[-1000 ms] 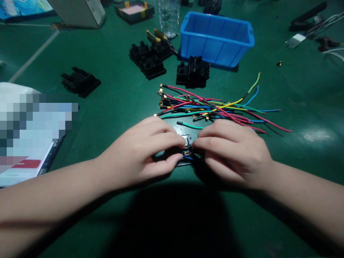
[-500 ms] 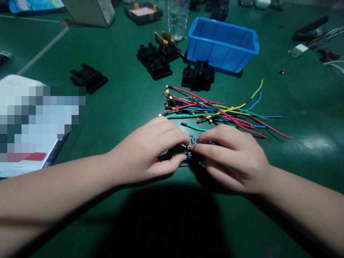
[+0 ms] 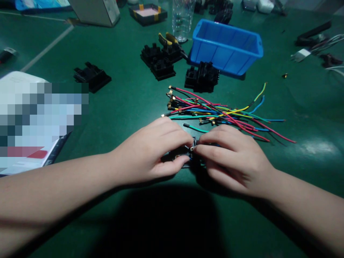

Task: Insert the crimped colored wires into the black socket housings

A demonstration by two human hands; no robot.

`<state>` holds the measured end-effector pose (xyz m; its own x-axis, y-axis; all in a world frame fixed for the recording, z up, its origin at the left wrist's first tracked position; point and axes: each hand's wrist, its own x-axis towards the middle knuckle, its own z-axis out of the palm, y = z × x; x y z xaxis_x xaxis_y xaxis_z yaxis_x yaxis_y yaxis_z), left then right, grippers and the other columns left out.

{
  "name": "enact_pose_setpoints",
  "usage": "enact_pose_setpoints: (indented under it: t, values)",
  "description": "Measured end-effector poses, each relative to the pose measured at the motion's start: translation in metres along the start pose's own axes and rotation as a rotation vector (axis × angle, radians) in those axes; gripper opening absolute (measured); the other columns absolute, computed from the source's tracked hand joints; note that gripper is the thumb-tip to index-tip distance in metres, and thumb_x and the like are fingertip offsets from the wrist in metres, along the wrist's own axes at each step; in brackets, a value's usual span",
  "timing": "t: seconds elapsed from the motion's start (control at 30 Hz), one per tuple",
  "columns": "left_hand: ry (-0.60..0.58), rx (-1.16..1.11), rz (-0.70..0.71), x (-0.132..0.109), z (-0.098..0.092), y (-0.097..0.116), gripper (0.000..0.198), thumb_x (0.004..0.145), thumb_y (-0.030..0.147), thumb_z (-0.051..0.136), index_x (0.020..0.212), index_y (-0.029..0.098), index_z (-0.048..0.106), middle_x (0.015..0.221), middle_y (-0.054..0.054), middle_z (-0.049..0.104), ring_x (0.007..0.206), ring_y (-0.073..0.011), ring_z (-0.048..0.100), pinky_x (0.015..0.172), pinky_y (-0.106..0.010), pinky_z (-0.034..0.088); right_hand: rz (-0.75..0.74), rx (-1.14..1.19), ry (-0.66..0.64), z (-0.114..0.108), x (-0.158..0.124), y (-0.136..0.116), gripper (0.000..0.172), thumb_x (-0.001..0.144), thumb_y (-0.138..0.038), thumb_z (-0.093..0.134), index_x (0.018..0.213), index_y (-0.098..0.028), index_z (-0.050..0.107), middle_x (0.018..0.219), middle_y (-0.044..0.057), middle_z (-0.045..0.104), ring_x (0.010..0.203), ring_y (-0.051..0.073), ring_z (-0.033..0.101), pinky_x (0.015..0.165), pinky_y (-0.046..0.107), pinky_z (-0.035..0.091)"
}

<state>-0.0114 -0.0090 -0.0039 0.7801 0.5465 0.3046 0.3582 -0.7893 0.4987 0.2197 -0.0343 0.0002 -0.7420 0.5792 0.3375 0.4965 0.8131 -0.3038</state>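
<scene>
My left hand (image 3: 161,150) is curled around the left side of a small black part (image 3: 195,142), its thumb and fingers gripping it. From the right, my right hand (image 3: 233,157) has its fingers closed at the same part, beside a small brass-coloured terminal (image 3: 191,148). Anything pinched between those right fingertips is too small and hidden to name. Just beyond the hands lies a loose bundle of red, green, yellow and blue wires (image 3: 228,113) with brass ends. One green wire (image 3: 197,128) with a black tip lies nearest my fingers.
Behind the wires are black plastic housings (image 3: 202,77), yellow-handled pliers (image 3: 169,38), a blue bin (image 3: 225,46) and a clear cup (image 3: 182,21). Another black housing (image 3: 91,78) lies left, near a partly pixelated device (image 3: 24,77). Cables (image 3: 322,44) lie far right.
The whole view has shifted slightly, so the objects appear a little further right. Both hands remain at the black part with almost the same finger positions.
</scene>
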Motion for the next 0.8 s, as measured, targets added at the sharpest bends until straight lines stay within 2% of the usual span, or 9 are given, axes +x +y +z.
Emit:
enact_pose_setpoints:
  t: [0.23,0.4,0.53,0.8]
  values:
    - [0.006,-0.002,0.008,0.0011,-0.0003,0.0012,0.008,0.088,0.019,0.057,0.095,0.016,0.059,0.092,-0.004,0.067,0.087,-0.0162,0.059,0.083,-0.030,0.044,-0.026,-0.038,0.006,-0.0027,0.0041,-0.0025,0.016,0.092,-0.025,0.052,0.097,-0.017,0.066,0.095,0.011,0.067,0.087,0.023,0.058,0.074,0.039,0.050]
    - [-0.003,-0.002,-0.001,0.0007,-0.0002,0.0008,0.008,0.088,0.020,0.056,0.095,0.017,0.059,0.092,-0.004,0.067,0.088,-0.0162,0.059,0.083,-0.030,0.044,-0.050,-0.005,0.052,0.0019,0.0032,-0.0003,0.013,0.089,-0.019,0.055,0.099,-0.016,0.062,0.096,0.012,0.067,0.088,0.023,0.059,0.074,0.039,0.051]
    - [0.004,-0.003,0.005,0.0006,0.0001,0.0002,0.008,0.088,0.020,0.056,0.094,0.017,0.059,0.091,-0.004,0.067,0.086,-0.0164,0.059,0.083,-0.030,0.043,-0.078,0.015,0.102,0.0020,0.0006,0.0013,0.012,0.087,-0.017,0.055,0.098,-0.018,0.060,0.096,0.011,0.066,0.089,0.023,0.057,0.077,0.041,0.052]
    - [0.005,-0.007,0.013,0.0010,0.0005,0.0007,0.008,0.088,0.021,0.057,0.094,0.015,0.060,0.089,-0.004,0.065,0.086,-0.0157,0.057,0.082,-0.029,0.042,-0.097,0.028,0.098,-0.0001,-0.0014,0.0006,0.015,0.087,-0.020,0.053,0.098,-0.020,0.064,0.101,0.010,0.064,0.096,0.024,0.055,0.080,0.043,0.051]
